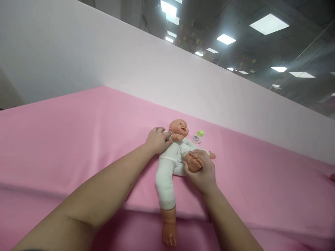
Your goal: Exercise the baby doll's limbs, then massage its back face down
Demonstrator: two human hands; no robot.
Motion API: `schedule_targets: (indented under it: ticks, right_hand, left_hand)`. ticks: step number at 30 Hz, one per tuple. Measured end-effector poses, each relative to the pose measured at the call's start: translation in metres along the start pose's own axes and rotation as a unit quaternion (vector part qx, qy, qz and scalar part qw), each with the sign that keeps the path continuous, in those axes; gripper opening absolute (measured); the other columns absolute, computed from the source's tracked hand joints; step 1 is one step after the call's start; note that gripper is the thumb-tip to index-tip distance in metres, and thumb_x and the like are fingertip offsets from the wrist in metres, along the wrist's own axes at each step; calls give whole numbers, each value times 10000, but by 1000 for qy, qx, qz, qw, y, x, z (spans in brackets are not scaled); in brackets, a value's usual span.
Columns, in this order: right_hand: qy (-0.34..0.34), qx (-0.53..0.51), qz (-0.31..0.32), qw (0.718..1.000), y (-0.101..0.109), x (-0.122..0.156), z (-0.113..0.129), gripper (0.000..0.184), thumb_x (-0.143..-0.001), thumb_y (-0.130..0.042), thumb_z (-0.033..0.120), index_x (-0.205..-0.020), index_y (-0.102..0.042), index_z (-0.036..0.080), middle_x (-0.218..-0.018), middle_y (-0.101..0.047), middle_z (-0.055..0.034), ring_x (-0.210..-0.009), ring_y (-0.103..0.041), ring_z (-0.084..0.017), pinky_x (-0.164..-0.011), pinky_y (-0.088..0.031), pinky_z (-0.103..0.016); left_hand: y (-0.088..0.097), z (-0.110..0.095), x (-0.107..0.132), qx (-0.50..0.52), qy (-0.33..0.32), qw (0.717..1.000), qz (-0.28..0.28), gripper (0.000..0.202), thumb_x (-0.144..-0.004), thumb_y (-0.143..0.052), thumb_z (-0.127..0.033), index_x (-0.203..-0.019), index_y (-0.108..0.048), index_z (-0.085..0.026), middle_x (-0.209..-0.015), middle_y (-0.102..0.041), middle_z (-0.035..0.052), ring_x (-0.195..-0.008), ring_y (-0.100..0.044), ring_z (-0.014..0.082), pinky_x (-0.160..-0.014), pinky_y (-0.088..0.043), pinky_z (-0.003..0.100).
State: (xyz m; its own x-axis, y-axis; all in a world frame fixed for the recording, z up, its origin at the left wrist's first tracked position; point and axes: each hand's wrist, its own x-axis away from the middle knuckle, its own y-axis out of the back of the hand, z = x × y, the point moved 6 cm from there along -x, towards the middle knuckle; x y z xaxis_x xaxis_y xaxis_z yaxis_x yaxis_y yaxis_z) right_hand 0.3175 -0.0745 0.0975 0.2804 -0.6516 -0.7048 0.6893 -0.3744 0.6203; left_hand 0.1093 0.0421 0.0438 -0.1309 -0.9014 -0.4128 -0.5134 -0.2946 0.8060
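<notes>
A baby doll (169,153) in a white cloth body lies on its back on the pink-covered surface, its head away from me. My left hand (157,140) is closed around the doll's upper arm and shoulder, close to its small plastic hand (178,137). In my right hand (205,172) is the doll's bent leg, gripped at the plastic foot (194,162) and raised toward its belly. The other leg (165,183) stretches toward me, its foot (169,233) hanging past the front edge.
Beside the doll's head lies a small clear bottle (196,138) with a green cap. The pink cover (65,139) drapes over the front edge. A white wall panel (146,69) rises behind, and dark glass (243,48) above it shows ceiling lights.
</notes>
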Motion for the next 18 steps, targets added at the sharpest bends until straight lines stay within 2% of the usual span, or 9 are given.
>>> schedule_targets:
  ticks: [4,7,11,14,18]
  right_hand:
    - [-2,-3,13,1000,-13,-3,-6,263,-822,-709,246,-1081,-661,235,-1054,-675,-65,-1053,-642,-253,-923,-552,-426]
    - [-11,1,12,1000,-13,0,-7,284,-818,-715,261,-1096,-664,232,-1072,-662,-71,-1041,-640,-252,-922,-555,-431]
    - [-10,4,-2,1000,-3,6,0,307,-817,-719,268,-1114,-652,236,-1069,-669,-71,-1045,-647,-259,-941,-560,-459]
    - [-9,1,-6,1000,8,19,11,321,-812,-726,265,-1123,-655,232,-1090,-667,-87,-1081,-653,-273,-957,-571,-475]
    - [-35,-5,-19,999,26,47,23,347,-811,-732,248,-1149,-656,223,-1147,-633,-113,-999,-689,-244,-847,-628,-409]
  left_hand:
    - [-2,1,0,8,9,1000,2,537,-925,-562,-622,-1433,-577,-446,-1427,-540,82,-1370,-435,356,-1147,-349,532]
    - [-3,1,0,19,8,1000,0,533,-927,-551,-628,-1427,-583,-444,-1405,-553,84,-1356,-453,353,-1135,-363,527]
    - [-3,5,0,42,29,999,-7,541,-927,-547,-628,-1434,-576,-442,-1343,-589,89,-1287,-513,346,-1091,-403,510]
    - [-3,13,-1,77,51,995,-27,565,-923,-550,-648,-1430,-585,-401,-1271,-635,101,-1221,-565,334,-1039,-441,470]
    - [-8,37,-7,165,112,979,-41,530,-943,-498,-685,-1277,-660,-307,-1104,-711,90,-994,-662,283,-840,-497,378]
